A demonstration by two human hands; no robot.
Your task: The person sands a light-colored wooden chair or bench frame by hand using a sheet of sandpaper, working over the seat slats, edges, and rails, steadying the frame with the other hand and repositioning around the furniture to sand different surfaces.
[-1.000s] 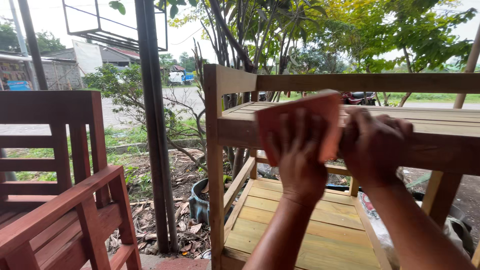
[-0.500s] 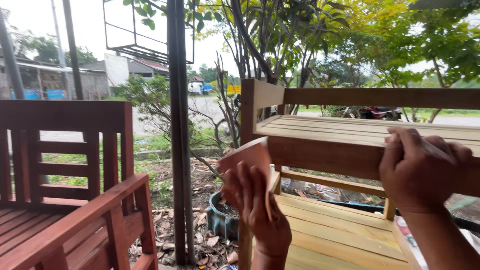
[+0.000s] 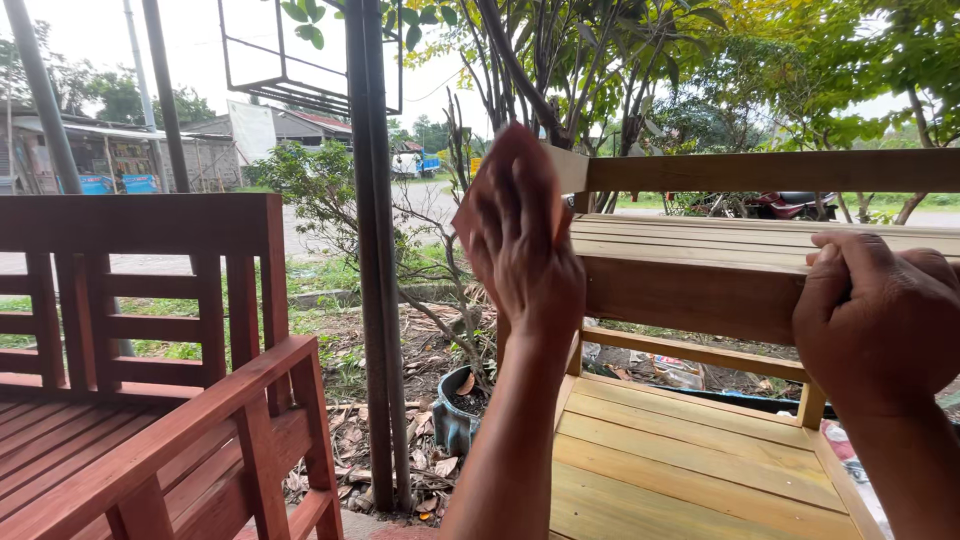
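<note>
Left hand (image 3: 525, 250) is pressing a reddish-brown sheet of sandpaper (image 3: 470, 215) flat against the end post of the unfinished wooden bench (image 3: 700, 290), fingers spread out and pointing up, so it's more of a flat palm hold than a fist. The paper is sitting between the palm and the wood, with just its edge peeking out on the far side of the fingers. Right hand (image 3: 880, 310) is closing over the top front rail of that same bench, knuckles toward the camera, gripping the board and nothing else. The rail's long axis is running sideways from the left hand straight across to the right hand, so the bare wood is lying to the right of the sandpaper, and the left hand is the one actually on the paper. Off to the left of the left hand there's a dark metal pole (image 3: 375, 250), and beyond that a stained red bench (image 3: 150, 330) that looks already finished.
</note>
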